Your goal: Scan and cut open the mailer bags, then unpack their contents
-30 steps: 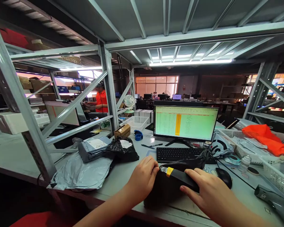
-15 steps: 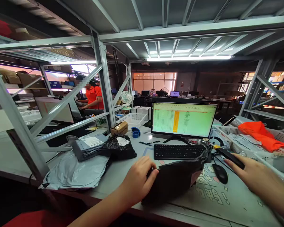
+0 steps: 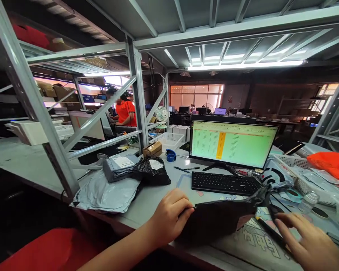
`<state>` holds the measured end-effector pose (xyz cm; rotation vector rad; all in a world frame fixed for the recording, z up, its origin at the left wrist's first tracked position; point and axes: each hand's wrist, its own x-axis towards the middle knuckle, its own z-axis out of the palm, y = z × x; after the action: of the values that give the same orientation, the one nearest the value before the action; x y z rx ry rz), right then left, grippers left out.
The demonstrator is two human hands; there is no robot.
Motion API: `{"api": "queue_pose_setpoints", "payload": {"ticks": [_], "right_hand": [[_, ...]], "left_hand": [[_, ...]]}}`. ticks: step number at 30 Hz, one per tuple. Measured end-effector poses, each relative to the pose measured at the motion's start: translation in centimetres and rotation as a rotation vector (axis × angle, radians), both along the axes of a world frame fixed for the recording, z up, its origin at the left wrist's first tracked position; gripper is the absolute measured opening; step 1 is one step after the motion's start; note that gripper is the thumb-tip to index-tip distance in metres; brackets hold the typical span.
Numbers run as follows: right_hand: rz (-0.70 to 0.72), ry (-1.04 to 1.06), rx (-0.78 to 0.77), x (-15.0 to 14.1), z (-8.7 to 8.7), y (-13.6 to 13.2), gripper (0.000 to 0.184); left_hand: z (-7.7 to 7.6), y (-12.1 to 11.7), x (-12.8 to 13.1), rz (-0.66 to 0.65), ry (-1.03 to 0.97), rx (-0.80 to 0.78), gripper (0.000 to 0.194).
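A black plastic mailer bag (image 3: pixel 217 220) lies on the printed desk mat (image 3: pixel 251 241) at the desk's near edge. My left hand (image 3: pixel 169 218) is closed on the bag's left end, thumb on top. My right hand (image 3: pixel 307 241) is at the lower right, just past the bag's right end. Its fingers lie over a slim black cutter (image 3: pixel 268 230), whose yellow tip points at the bag's torn, bunched corner.
Behind the bag are a keyboard (image 3: pixel 224 183) and a monitor (image 3: pixel 233 145) showing a green spreadsheet. Grey mailers (image 3: pixel 107 194) and a black bag (image 3: pixel 152 171) lie to the left by a steel rack post (image 3: pixel 138 98). Baskets (image 3: pixel 299 180) stand right. A person in orange (image 3: pixel 125 113) works beyond.
My right hand took the cutter off the bag's top, swung it out to the right, then brought it down to the bag's right end. My left hand kept its grip.
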<state>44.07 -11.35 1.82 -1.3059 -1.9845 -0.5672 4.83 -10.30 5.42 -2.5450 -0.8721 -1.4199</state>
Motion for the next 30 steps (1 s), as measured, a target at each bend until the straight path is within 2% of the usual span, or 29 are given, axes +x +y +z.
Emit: {"api": "queue_pose_setpoints", "payload": {"ticks": [3,4,5,7,9,11,14,18,24,30], "right_hand": [[0.383,-0.087,0.043,-7.4,5.9,-1.8,0.019],[0.434,-0.121,0.011,-9.9,7.1,-1.6,0.021],[0.459,-0.135,-0.037,-12.2,7.9,-1.1,0.019],[0.521,-0.200,-0.213,-15.7,8.4,0.4,0.007],[0.585,-0.211,-0.335,-17.3,8.0,1.6,0.018],[0.660,-0.160,-0.348,-17.4,7.3,2.1,0.022],[0.754,-0.085,-0.268,-16.6,6.5,1.6,0.027],[0.777,-0.044,-0.160,-15.8,6.0,1.1,0.023],[0.675,-0.040,0.017,-13.8,5.9,1.9,0.019],[0.449,-0.106,0.122,-9.5,5.6,2.8,0.018]], "left_hand": [[0.0,-0.4,0.7,0.008,0.038,0.083,0.008],[0.0,-0.5,0.9,0.018,0.054,0.107,0.008],[0.1,-0.6,1.1,0.029,0.068,0.123,0.009],[0.4,-0.9,1.1,0.052,0.089,0.127,0.010],[0.5,-1.2,0.8,0.073,0.084,0.115,0.013],[0.5,-1.6,0.3,0.086,0.058,0.099,0.014],[-0.1,-2.3,-0.2,0.101,0.009,0.067,0.016],[-1.7,-2.7,-0.4,0.109,-0.105,0.031,0.014],[-3.1,-1.7,-1.3,0.121,-0.236,0.025,0.014],[-4.2,-1.1,-3.1,0.211,-0.289,0.048,0.015]]}}
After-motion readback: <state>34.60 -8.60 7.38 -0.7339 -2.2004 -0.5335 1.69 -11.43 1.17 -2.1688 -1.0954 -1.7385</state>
